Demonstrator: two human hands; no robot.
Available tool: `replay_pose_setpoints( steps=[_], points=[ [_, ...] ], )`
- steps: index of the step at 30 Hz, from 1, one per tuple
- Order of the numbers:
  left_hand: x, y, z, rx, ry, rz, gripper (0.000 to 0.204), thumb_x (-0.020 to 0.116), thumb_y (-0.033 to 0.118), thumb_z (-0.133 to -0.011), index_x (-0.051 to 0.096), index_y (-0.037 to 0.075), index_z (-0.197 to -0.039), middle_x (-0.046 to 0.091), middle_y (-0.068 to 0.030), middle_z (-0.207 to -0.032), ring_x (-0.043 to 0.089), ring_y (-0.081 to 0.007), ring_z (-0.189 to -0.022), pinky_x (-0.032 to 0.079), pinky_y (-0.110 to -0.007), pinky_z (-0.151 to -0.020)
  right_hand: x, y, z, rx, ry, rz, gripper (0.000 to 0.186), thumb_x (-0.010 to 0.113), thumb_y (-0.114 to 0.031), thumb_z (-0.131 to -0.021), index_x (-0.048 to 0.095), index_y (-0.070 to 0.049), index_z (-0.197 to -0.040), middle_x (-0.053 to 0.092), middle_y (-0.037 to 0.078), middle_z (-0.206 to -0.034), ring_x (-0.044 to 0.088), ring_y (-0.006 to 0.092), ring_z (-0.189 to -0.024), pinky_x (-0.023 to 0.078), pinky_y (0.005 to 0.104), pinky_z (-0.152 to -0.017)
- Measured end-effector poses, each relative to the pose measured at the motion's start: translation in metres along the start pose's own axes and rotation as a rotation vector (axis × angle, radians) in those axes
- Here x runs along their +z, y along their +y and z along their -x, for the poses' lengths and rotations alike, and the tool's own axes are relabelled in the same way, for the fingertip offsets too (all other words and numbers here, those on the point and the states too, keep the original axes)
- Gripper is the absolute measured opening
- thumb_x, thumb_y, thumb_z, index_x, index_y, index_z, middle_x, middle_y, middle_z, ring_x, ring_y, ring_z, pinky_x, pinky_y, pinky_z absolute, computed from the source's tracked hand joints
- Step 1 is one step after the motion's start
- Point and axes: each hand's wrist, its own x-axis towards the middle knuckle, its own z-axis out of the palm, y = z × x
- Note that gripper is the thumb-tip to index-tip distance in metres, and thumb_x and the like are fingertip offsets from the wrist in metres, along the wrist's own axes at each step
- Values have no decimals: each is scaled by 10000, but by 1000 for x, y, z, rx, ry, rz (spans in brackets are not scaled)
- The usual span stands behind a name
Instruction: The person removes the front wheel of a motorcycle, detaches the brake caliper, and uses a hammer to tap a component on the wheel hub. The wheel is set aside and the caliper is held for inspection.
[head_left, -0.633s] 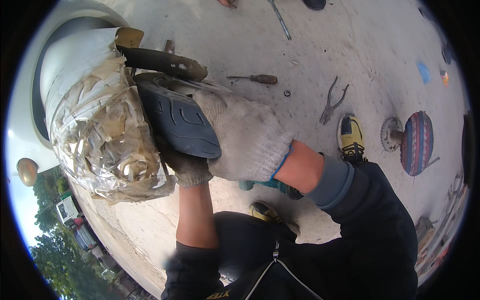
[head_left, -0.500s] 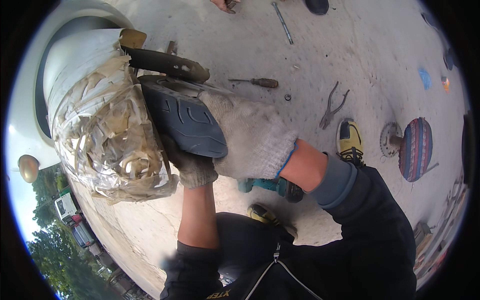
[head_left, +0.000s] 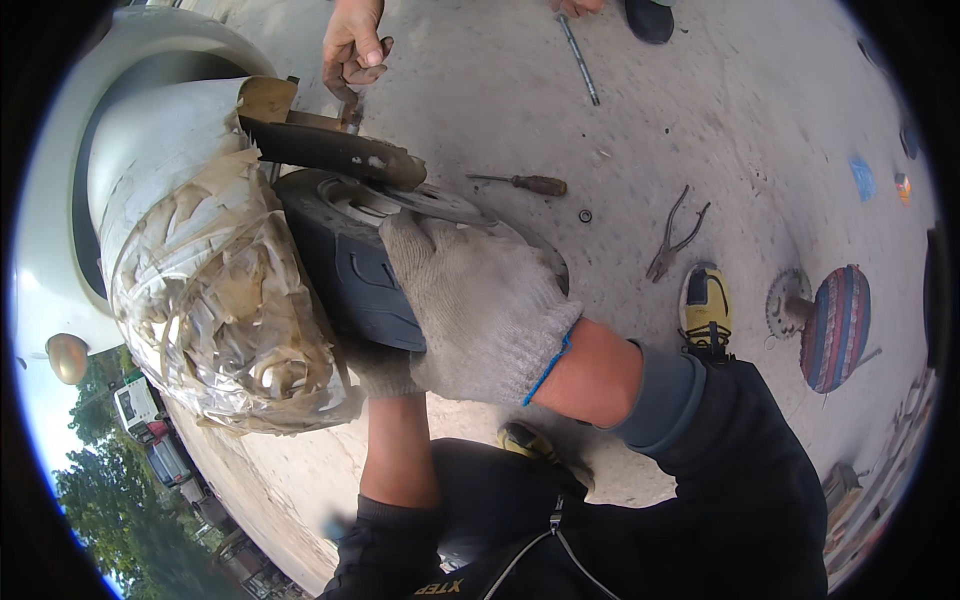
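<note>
A black-tyred wheel (head_left: 365,285) sits tilted beside the front of a vehicle wrapped in yellowed, crinkled plastic film (head_left: 235,310). My right hand (head_left: 480,310), in a grey-white knit glove with a blue cuff edge, grips the tyre, its thumb near the metal hub. Below the tyre is my left hand (head_left: 382,368), also gloved and holding the wheel from underneath; its fingers are mostly hidden. A dark fork arm (head_left: 335,152) runs just above the wheel. At its far side, another person's bare hand (head_left: 355,45) reaches toward a bolt-like metal end (head_left: 350,112).
On the concrete lie a screwdriver (head_left: 535,185), a small ring (head_left: 585,215), pliers (head_left: 677,235) and a long axle rod (head_left: 580,62), with another person's fingers (head_left: 577,7) at its top. A striped round cushioned stool (head_left: 835,328) stands at right. My yellow-black shoe (head_left: 706,305) is near the pliers.
The wheel has turned so more of its hub side shows, and my right hand has shifted lower with it. Another person's hand has come in near the fork end.
</note>
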Motion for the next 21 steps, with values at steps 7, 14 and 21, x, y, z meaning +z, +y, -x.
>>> replay_pose_setpoints(
  steps=[7,14,21],
  points=[
    [-80,-25,-35,-316,290,272,577,350,420,-1185,379,91,-1658,423,-66,-1708,430,-268,-1526,332,-442,-1293,3,23,15,-18,103,3,982,855,-318,-775,414,50,-1572,637,259,-1349,664,397,-1228,526,550,-1058],
    [-111,-48,-85,-268,206,267,588,385,414,-1168,381,85,-1656,425,-66,-1707,437,-268,-1522,340,-442,-1290,24,60,33,-71,357,-32,929,866,-239,-758,446,26,-1543,593,277,-1390,620,433,-1263,516,540,-1094],
    [-82,-36,-78,-273,236,225,600,421,405,-1149,384,80,-1652,434,-69,-1699,445,-268,-1516,348,-441,-1284,9,46,18,-92,197,-38,763,817,-277,-790,545,57,-1420,661,286,-1267,691,411,-1151,575,529,-983]
  ],
)
